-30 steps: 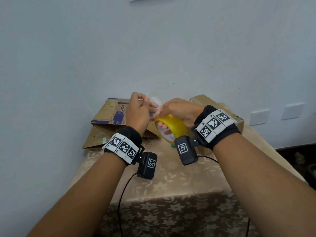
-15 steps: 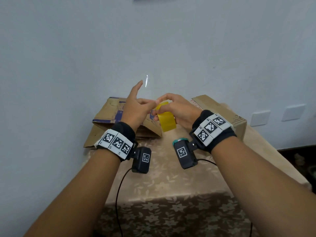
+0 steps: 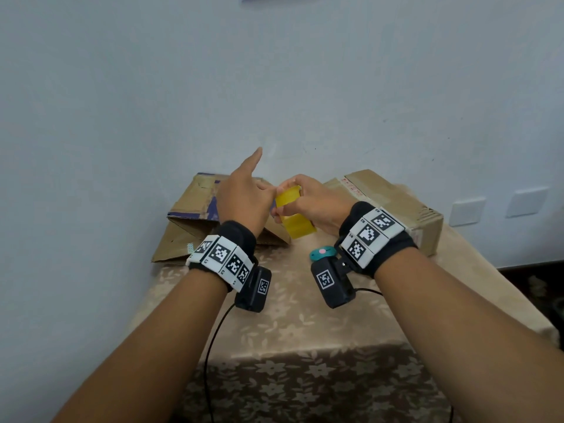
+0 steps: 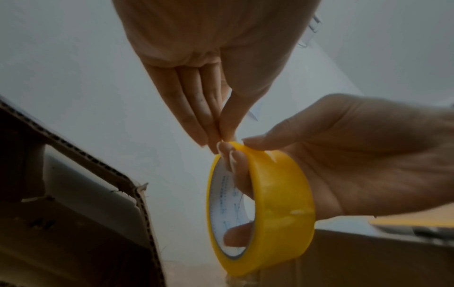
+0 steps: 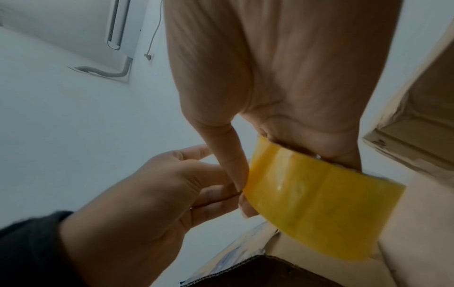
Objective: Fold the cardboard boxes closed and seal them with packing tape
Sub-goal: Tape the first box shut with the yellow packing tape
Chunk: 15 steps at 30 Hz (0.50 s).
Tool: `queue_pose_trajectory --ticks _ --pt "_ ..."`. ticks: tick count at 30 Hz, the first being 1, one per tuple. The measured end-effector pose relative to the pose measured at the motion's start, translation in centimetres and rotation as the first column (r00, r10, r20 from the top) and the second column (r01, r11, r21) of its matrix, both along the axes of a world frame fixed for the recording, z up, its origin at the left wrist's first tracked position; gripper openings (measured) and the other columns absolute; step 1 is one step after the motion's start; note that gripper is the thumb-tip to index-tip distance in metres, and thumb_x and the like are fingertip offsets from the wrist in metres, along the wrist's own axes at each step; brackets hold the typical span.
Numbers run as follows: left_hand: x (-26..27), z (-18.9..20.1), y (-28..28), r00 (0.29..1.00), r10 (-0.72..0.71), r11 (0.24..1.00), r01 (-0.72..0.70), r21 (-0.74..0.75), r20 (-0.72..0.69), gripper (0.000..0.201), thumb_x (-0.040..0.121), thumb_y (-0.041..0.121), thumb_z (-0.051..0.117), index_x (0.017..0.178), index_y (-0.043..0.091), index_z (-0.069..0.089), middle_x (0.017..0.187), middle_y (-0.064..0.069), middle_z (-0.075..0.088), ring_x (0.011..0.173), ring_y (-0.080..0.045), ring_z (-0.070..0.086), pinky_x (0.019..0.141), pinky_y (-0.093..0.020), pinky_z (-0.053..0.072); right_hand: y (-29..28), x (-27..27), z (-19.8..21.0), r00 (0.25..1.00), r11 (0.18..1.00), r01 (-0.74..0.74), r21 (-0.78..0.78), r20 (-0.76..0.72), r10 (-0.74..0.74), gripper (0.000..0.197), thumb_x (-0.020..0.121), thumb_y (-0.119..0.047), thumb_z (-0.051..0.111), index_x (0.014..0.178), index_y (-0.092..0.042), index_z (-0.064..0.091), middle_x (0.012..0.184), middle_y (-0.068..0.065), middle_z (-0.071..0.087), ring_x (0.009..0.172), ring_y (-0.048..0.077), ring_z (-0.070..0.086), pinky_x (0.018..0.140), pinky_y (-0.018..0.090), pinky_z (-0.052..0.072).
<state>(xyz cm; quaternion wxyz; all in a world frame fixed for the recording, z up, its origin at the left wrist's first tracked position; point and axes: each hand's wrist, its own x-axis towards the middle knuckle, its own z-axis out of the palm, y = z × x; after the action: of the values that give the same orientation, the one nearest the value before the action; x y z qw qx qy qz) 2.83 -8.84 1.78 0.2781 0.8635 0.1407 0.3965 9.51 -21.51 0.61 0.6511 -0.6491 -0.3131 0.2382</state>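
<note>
My right hand (image 3: 285, 201) grips a yellow tape roll (image 3: 296, 225) above the table, thumb on its outer band and fingers through its core (image 4: 228, 205). My left hand (image 3: 273, 190) pinches thumb against fingers right at the roll's top edge (image 4: 221, 138), where the tape's end sits; its index finger points upward. The clear end itself is too thin to make out. An open, partly flattened cardboard box (image 3: 192, 209) lies behind my left hand. A closed cardboard box (image 3: 393, 203) stands behind my right wrist.
A small teal and pink object (image 3: 320, 251) lies on the floral tablecloth (image 3: 305, 315) below my right hand. The pale wall (image 3: 274, 87) stands right behind the boxes. Two wall plates (image 3: 467, 210) sit at the right. The table's front edge drops off near me.
The roll has turned from face-on to edge-on in my right hand. My left index finger has straightened upward while the thumb and other fingers stay pinched at the roll's top.
</note>
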Motion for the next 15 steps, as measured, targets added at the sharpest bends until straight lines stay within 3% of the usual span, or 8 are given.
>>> queue_pose_trajectory --ticks 2,4,6,11,15 --pt "-0.1 -0.1 -0.2 1.000 -0.003 0.998 0.003 0.063 0.003 0.074 0.081 0.019 0.074 0.149 0.036 0.049 0.068 0.013 0.071 0.073 -0.002 0.066 0.067 -0.002 0.040 -0.1 -0.1 0.1 1.000 1.000 0.017 -0.002 -0.009 -0.017 0.039 0.089 0.015 0.064 0.116 -0.006 0.045 0.084 0.015 0.069 0.069 0.020 0.068 0.055 0.024 0.055" --pt "-0.1 -0.3 -0.4 1.000 -0.016 0.995 0.015 0.103 0.015 0.072 0.083 0.024 0.075 0.148 0.036 0.049 0.070 0.015 0.070 0.075 -0.001 0.065 0.074 -0.018 0.048 -0.2 -0.1 0.1 0.999 0.999 0.033 -0.009 0.000 -0.033 0.040 0.088 0.014 0.065 0.116 -0.006 0.045 0.083 0.015 0.068 0.068 0.021 0.068 0.053 0.024 0.054" --pt "0.2 -0.4 -0.4 0.998 -0.043 0.997 0.041 0.067 0.035 0.072 0.081 0.024 0.076 0.147 0.035 0.049 0.072 0.015 0.071 0.078 0.000 0.067 0.077 -0.024 0.052 -0.3 0.1 0.1 0.999 0.999 0.039 -0.019 0.013 -0.039 0.041 0.088 0.014 0.066 0.117 -0.007 0.045 0.085 0.016 0.068 0.069 0.021 0.068 0.053 0.023 0.054" --pt "0.9 -0.8 0.6 0.992 -0.107 0.987 0.115 -0.115 0.072 0.070 0.077 0.020 0.080 0.141 0.030 0.053 0.077 0.010 0.075 0.081 0.001 0.069 0.086 -0.027 0.057 -0.4 0.2 0.0 0.998 0.999 0.040 -0.025 0.046 -0.039 0.042 0.088 0.016 0.064 0.117 -0.008 0.046 0.092 0.020 0.069 0.069 0.019 0.068 0.054 0.021 0.053" --pt "1.0 -1.0 0.9 0.985 -0.155 0.971 0.165 -0.173 0.072 0.069 0.081 0.017 0.079 0.141 0.028 0.050 0.082 0.004 0.074 0.081 -0.003 0.069 0.079 -0.021 0.056 -0.1 0.5 -0.3 0.999 0.999 0.029 -0.030 0.035 -0.028 0.041 0.088 0.014 0.066 0.116 -0.010 0.048 0.094 0.019 0.072 0.073 0.021 0.071 0.061 0.027 0.057"
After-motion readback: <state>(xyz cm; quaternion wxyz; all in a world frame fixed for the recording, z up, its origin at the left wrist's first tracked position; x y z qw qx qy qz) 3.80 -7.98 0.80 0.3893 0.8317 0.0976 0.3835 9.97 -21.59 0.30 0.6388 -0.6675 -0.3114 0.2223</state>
